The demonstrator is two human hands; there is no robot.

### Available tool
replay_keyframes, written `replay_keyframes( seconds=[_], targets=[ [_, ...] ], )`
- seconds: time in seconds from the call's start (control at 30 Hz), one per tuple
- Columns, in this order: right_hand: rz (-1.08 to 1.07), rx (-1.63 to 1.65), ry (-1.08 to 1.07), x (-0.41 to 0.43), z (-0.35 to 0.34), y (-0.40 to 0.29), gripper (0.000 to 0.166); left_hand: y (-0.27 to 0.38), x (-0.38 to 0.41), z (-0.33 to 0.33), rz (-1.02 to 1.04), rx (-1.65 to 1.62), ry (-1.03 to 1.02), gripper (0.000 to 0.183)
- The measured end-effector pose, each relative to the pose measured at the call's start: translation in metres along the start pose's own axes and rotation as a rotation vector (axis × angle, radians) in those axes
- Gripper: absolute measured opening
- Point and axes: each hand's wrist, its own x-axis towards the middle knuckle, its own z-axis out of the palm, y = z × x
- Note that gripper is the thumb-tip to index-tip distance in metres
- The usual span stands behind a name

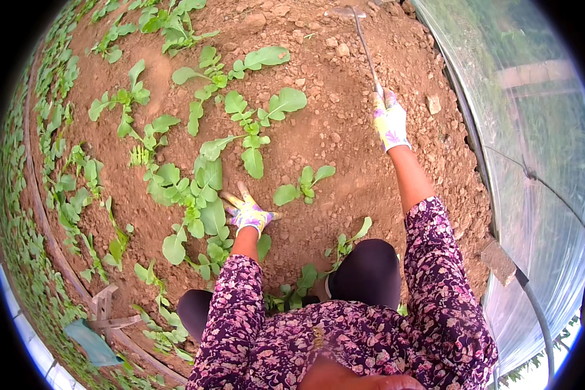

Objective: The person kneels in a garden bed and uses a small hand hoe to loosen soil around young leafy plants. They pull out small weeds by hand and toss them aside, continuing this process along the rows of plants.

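Note:
My right hand, in a flower-patterned glove, grips the handle of a hand hoe. The thin metal shank reaches away from me, and its blade rests on the loose soil near the top of the view. My left hand, in a matching glove, is spread on or just above the brown soil. Leafy radish-like plants grow right beside its fingers. A small seedling stands between my hands, and a larger plant grows farther ahead.
Clear plastic sheeting walls the right side, with a brick-like block at its foot. Stones and clods lie along that edge. At left run a hose and dense plant rows, with a wooden stand and blue-green cloth.

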Motion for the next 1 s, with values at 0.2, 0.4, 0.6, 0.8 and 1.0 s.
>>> replay_keyframes(
  seconds=[0.2,0.4,0.6,0.8,1.0],
  targets=[
    [-0.025,-0.168,-0.054,-0.035,-0.005,0.052,0.041,0.01,-0.007,-0.004,0.022,0.024,0.005,0.139],
    [0.198,0.172,-0.118,-0.038,-0.023,0.007,0.041,-0.003,0.0,0.001,-0.005,0.03,0.006,0.139],
    [0.015,-0.245,-0.128,-0.023,0.0,0.031,0.039,0.007,-0.006,-0.003,0.03,0.012,0.015,0.14],
    [0.063,0.137,-0.088,-0.022,0.01,-0.014,0.042,-0.001,-0.004,-0.004,-0.004,0.003,-0.033,0.144],
    [-0.065,-0.33,-0.257,0.022,0.039,-0.008,0.039,0.005,-0.007,-0.008,0.036,-0.018,-0.024,0.144]
  ],
)
